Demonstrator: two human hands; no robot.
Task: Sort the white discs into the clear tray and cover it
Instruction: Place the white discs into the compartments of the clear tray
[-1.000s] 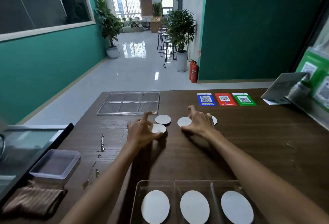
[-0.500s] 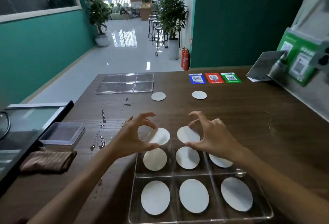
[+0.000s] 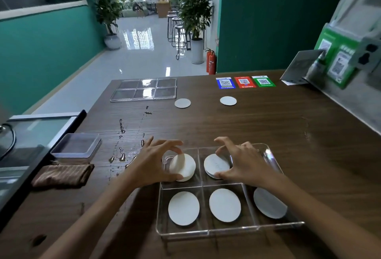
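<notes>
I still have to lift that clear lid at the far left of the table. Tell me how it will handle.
The clear lid looks like rigid moulded plastic with six panels, so it should stay stiff, not flop. It lies flat and thin, so probably light but awkward to get fingers under. Its glossy surface may be slippery, and the water droplets nearby could add to that.

We see white discs point(image 3: 224, 205) in a clear tray point(image 3: 226, 232) on our dark brown wood-grain table point(image 3: 268, 131). A brown striped cloth point(image 3: 61, 175) lies left. Blue, red and green code cards point(image 3: 245, 82) sit before teal walls point(image 3: 41, 56).
</notes>
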